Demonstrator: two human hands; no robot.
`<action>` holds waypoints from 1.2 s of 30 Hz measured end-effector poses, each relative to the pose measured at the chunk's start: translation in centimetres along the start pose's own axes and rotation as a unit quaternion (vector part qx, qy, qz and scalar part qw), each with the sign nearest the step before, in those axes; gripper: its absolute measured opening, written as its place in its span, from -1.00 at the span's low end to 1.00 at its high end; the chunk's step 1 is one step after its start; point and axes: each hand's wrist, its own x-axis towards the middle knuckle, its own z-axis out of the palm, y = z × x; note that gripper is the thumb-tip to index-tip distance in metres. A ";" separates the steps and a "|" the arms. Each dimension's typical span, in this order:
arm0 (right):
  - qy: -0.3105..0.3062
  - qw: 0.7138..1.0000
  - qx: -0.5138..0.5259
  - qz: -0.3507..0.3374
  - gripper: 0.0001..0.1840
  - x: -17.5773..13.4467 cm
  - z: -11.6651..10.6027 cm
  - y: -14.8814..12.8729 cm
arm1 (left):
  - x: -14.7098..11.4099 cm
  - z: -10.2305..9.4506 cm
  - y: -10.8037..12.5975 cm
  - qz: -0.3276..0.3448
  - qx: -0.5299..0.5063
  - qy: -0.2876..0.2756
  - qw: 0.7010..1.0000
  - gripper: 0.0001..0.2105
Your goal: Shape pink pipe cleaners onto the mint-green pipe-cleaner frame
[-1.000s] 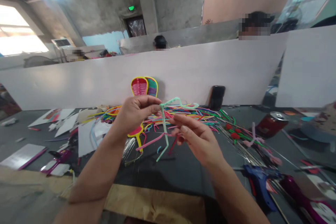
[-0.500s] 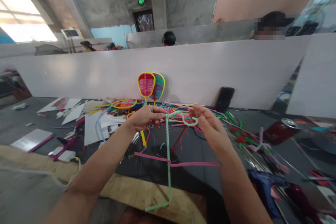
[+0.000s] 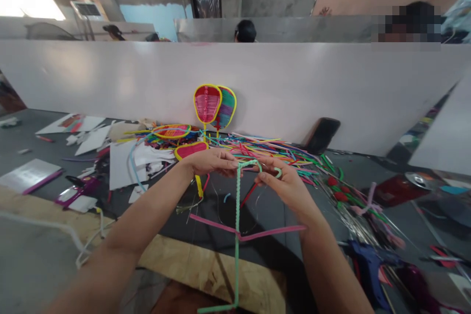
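The left hand (image 3: pixel 211 162) and right hand (image 3: pixel 283 184) are both pinching shut on the top of the long, fuzzy green pipe cleaner (image 3: pixel 236 225), which is looking light and bendy.

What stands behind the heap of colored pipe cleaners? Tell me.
Two small woven fans lean upright against the white partition, the pink one overlapping and hiding part of the striped one. A dark phone leans there too. The heap covers the fans' handle ends.
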 end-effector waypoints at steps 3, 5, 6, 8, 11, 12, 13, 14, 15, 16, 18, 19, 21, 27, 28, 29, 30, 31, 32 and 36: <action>-0.001 1.000 -0.006 0.008 -0.60 0.1 -0.1 0.3 | 0.7 -0.2 -0.2 -0.002 -0.013 -0.009 1.000 -0.75; 0.000 1.000 -0.004 0.014 -0.61 0.2 0.0 0.5 | 1.2 -0.3 -0.4 0.001 -0.026 -0.009 1.000 -0.76; 0.001 1.000 -0.004 0.018 -0.63 0.2 0.0 0.6 | 1.3 -0.3 -0.5 0.004 -0.030 -0.009 0.999 -0.77; 0.004 1.000 -0.005 0.023 -0.64 0.3 0.1 0.8 | 1.6 -0.4 -0.7 0.014 -0.035 -0.008 0.999 -0.80; -0.001 1.000 -0.004 0.022 -0.64 0.3 0.0 0.7 | 1.8 -0.4 -1.0 0.026 -0.026 -0.004 0.999 -0.83; -0.010 1.000 -0.002 0.022 -0.62 0.3 -0.2 0.7 | 1.9 -0.5 -1.0 0.028 -0.023 -0.002 0.999 -0.84; -0.024 0.999 0.000 0.025 -0.59 0.2 -0.5 0.5 | 1.9 -0.6 -1.1 0.028 -0.020 0.001 0.999 -0.84; -0.042 0.999 0.004 0.032 -0.54 0.2 -0.8 0.4 | 1.9 -0.7 -1.1 0.026 -0.014 0.003 1.000 -0.84; -0.059 0.997 0.008 0.039 -0.48 0.2 -1.2 0.2 | 2.0 -0.8 -1.2 0.024 -0.006 0.003 1.000 -0.83; -0.073 0.996 0.012 0.046 -0.43 0.2 -1.7 0.1 | 2.0 -1.0 -1.3 0.023 0.009 0.002 1.000 -0.83; -0.072 0.996 0.015 0.048 -0.42 0.2 -2.5 0.0 | 1.9 -1.4 -1.5 0.027 0.054 -0.005 0.998 -0.82; -0.064 0.997 0.014 0.047 -0.45 0.2 -2.7 0.1 | 1.9 -1.6 -1.6 0.032 0.081 -0.005 0.996 -0.81; -0.050 0.998 0.007 0.046 -0.51 0.4 -2.8 0.4 | 1.8 -1.8 -1.8 0.045 0.143 0.006 0.989 -0.80; -0.045 0.996 -0.074 0.023 -0.64 0.8 -1.7 1.2 | 1.1 -0.8 -1.5 0.077 0.333 0.076 0.937 -0.72; -0.040 0.995 -0.088 0.019 -0.67 0.8 -1.6 1.2 | 1.1 -0.4 -1.5 0.085 0.346 0.087 0.930 -0.70; -0.033 0.994 -0.101 0.017 -0.71 0.8 -1.5 1.2 | 1.1 -0.1 -1.5 0.097 0.353 0.101 0.925 -0.69; -0.027 0.993 -0.115 0.015 -0.73 0.8 -1.5 1.2 | 1.2 0.2 -1.6 0.113 0.357 0.118 0.920 -0.69; -0.023 0.992 -0.127 0.014 -0.75 0.7 -1.4 1.2 | 1.2 0.5 -1.6 0.129 0.357 0.135 0.915 -0.69; -0.021 0.990 -0.137 0.013 -0.75 0.7 -1.4 1.2 | 1.3 0.8 -1.7 0.144 0.358 0.148 0.911 -0.71; -0.019 0.985 -0.172 0.000 -0.75 0.7 -1.4 1.2 | 1.5 1.8 -1.7 0.177 0.379 0.171 0.892 -0.79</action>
